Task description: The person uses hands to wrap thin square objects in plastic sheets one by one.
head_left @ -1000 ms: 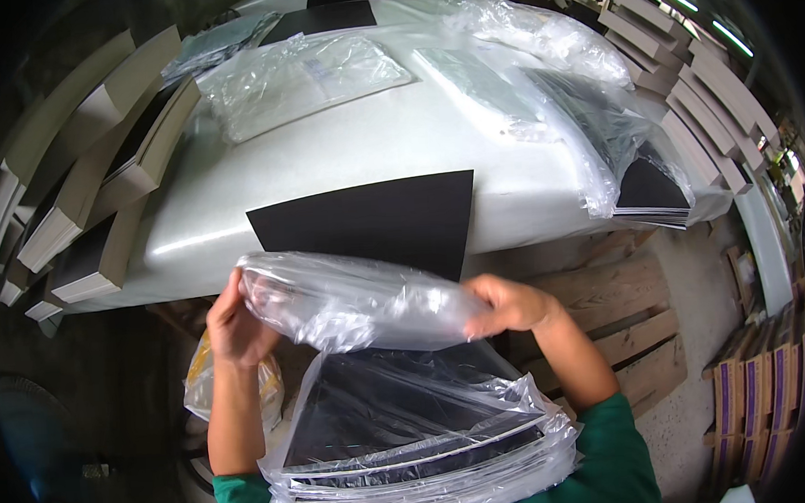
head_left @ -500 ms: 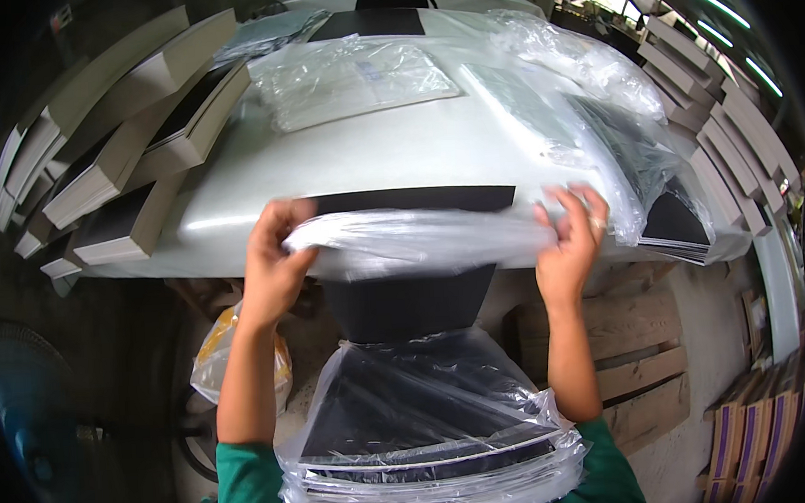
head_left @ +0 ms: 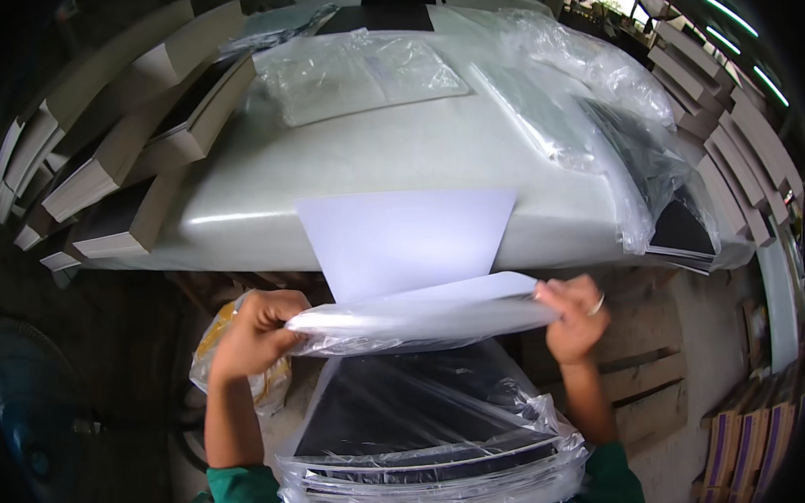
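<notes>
Both my hands grip a clear plastic bag (head_left: 420,322), bunched and stretched sideways just off the table's front edge. My left hand (head_left: 257,336) is closed on its left end, and my right hand (head_left: 577,315) pinches its right end. A white sheet (head_left: 409,237) lies over the table edge and slopes down toward the bag. Another white edge shows above the bag's right half; whether it is inside the bag I cannot tell. Below, close to my body, sits a stack of black sheets in clear plastic (head_left: 420,405).
Pale plastic covers the table (head_left: 370,157). Stacks of black-topped boards (head_left: 119,221) stand at its left, and pale stacks (head_left: 735,161) at its right. A flat clear bag (head_left: 366,80) lies farther back. Bagged black sheets (head_left: 679,228) rest at the right edge. A fan (head_left: 33,417) stands lower left.
Both hands have drawn the plastic bag down, from over the table edge toward my body. A white sheet shows where black sheet was visible at the edge.
</notes>
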A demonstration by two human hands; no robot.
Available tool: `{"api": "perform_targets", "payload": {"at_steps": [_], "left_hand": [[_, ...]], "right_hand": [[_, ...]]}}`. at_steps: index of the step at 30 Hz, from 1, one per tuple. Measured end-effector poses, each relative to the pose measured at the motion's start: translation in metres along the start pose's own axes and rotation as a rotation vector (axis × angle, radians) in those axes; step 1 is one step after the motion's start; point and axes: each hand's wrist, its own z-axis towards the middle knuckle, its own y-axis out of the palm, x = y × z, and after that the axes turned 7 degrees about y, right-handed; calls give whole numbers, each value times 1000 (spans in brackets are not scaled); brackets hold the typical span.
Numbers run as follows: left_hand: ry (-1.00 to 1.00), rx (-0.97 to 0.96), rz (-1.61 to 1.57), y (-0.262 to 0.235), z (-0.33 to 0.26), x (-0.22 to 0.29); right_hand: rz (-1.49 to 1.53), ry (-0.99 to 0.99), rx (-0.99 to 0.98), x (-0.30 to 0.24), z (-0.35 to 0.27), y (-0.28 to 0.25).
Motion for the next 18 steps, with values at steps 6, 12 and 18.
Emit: {"api": "perform_targets", "payload": {"at_steps": [6, 12, 18], "left_hand": [[-474, 95, -865, 12, -6, -72], [-484, 68, -1142, 59, -89, -273], [-767, 416, -798, 106, -85, -277]], "right_hand": [[1785, 1193, -516, 39, -23, 10], [1529, 1507, -542, 133, -200, 112], [1089, 1473, -514, 145, -237, 172]]}}
